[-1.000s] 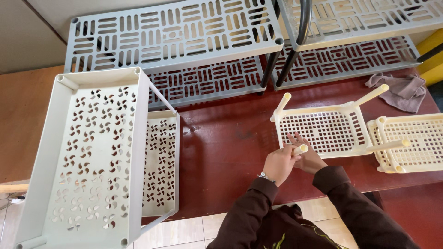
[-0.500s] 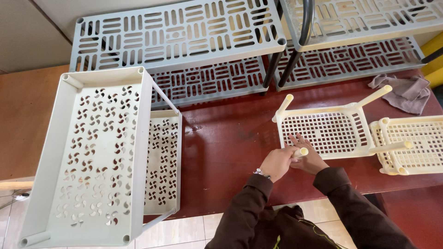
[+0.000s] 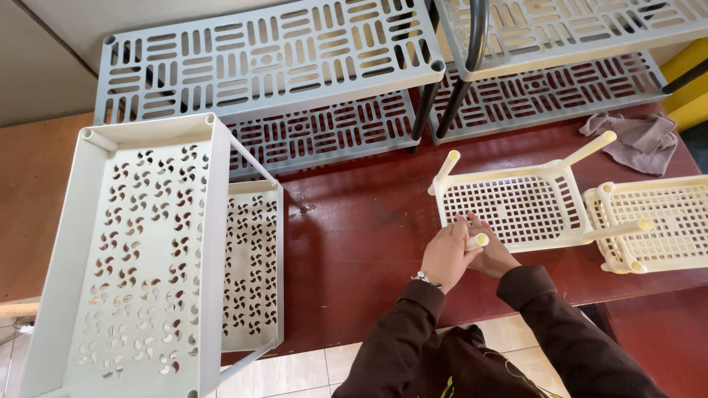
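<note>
Both hands met at the table's near edge: the left hand [image 3: 445, 256] gripped a short cream tube [image 3: 476, 241], the right hand [image 3: 493, 256] cupped beside it, its grip unclear. The tube's axis pointed rightward toward the cream mesh shelf [image 3: 509, 210] just beyond.

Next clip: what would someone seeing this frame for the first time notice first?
Both hands meet at the near corner of a cream lattice tray on the dark red table: the left hand grips a cream tube standing at that corner, and the right hand presses in beside it. A tall pale two-tier rack fills the left side, with grey slotted racks along the back.
</note>
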